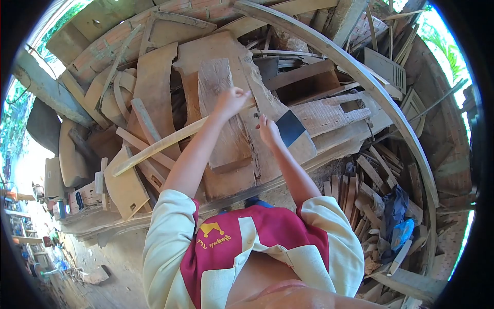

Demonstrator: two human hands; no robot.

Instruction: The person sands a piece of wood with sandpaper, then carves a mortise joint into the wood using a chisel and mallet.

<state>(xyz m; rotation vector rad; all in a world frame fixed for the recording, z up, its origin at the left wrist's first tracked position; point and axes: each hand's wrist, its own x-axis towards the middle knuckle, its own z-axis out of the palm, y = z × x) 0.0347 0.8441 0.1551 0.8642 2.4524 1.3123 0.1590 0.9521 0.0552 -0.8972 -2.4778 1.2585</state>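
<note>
My left hand (pixel 232 101) is closed, fingers curled, above a rough wooden block (pixel 215 77) on the bench. What its fingers pinch, if anything, is too small to make out. My right hand (pixel 269 131) is closed, thumb pressed to the fingers, just right of and nearer to me than the left. A thin dark strip (pixel 258 106) rises from its fingertips toward the left hand. Right beside my right hand is a flat black sheet (pixel 291 127), over a wide wooden slab (pixel 303 148). Under my left forearm runs a long pale wooden stick (pixel 159 146).
A long curved wooden beam (pixel 355 64) arches across the right side. Scrap wood (pixel 350 198) and dark plastic bags (pixel 395 216) are piled below it. Boards and offcuts (pixel 154 72) lean at the back left. A cut panel (pixel 126 185) rests at the bench's left front.
</note>
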